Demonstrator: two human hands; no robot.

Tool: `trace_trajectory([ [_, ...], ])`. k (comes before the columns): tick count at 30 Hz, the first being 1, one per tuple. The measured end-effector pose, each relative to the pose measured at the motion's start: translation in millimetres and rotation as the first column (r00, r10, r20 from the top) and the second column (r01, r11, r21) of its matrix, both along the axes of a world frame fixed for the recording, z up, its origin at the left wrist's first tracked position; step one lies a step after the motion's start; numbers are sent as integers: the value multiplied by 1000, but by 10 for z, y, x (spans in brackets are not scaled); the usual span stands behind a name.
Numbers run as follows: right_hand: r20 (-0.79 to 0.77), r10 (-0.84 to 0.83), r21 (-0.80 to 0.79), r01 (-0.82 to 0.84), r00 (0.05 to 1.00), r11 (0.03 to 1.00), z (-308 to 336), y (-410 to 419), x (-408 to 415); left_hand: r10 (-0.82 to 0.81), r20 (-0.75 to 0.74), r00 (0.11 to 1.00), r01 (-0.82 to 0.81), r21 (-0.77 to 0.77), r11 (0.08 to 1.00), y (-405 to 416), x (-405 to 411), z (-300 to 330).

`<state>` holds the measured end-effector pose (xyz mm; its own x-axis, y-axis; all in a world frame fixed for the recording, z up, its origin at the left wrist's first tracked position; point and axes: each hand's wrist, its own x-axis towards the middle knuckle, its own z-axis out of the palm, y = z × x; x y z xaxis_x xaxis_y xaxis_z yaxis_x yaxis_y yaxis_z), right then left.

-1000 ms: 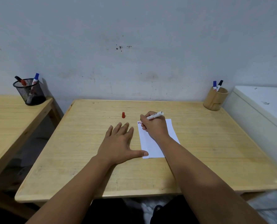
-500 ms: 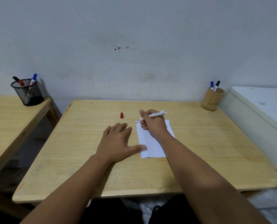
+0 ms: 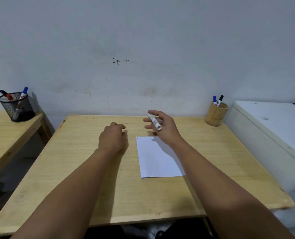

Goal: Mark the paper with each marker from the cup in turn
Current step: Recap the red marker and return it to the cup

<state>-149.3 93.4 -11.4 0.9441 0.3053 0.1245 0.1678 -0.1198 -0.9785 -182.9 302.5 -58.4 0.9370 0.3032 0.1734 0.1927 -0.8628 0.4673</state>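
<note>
Matt pale wood table [image 3: 91, 169], smooth white paper [image 3: 157, 161], black wire-mesh cup [image 3: 16, 107].

**No legible text in view**

The white marker [image 3: 154, 121] bore dark print along its barrel, too blurred to read. Near it, the paper [image 3: 158, 157] carried only tiny red and blue marks at its far left corner, not letters or numbers.

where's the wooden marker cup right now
In the head view the wooden cup stands at the table's far right corner, against the wall, holding two markers.
</note>
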Motion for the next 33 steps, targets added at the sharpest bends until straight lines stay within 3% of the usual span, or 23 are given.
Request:
trace_trajectory([
  [5, -165, -12, 160, 39, 986, 986, 183, -115, -2, -15, 10, 1000, 14, 17, 1000, -3, 42, -12],
  [7, -173, 1, 205, 35, 985, 978, 204, -153, -18, 5, 33, 999, -2, -83, 997, 30, 37, 7],
  [9, -130, 4, 152, 16, 992, 988, 191, -174, -32, 52, 68, 996, -32, -259, 965, 54, 33, 68],
  [13, 6, 30, -80, -30, 1000, 996, 105, -175, -78, 119, 102, 988, -25, -646, 763, 17, 9, 334],
  [16, 67, 7, -224, 9, 998, 975, 44, -155, -109, 93, 167, 982, 75, -785, 616, -74, -43, 559],
  [19, 96, -43, -299, 70, 994, 952, 77, -165, -173, 70, 216, 974, 143, -823, 549, -180, -116, 764],
  [22, 133, -47, -314, 87, 990, 945, 169, -193, -248, 40, 243, 969, 183, -820, 543, -266, -184, 922],
  [33, 179, -44, -309, 99, 983, 946, 440, -374, -408, -14, 289, 957, 234, -745, 624, -500, -320, 1211],
])
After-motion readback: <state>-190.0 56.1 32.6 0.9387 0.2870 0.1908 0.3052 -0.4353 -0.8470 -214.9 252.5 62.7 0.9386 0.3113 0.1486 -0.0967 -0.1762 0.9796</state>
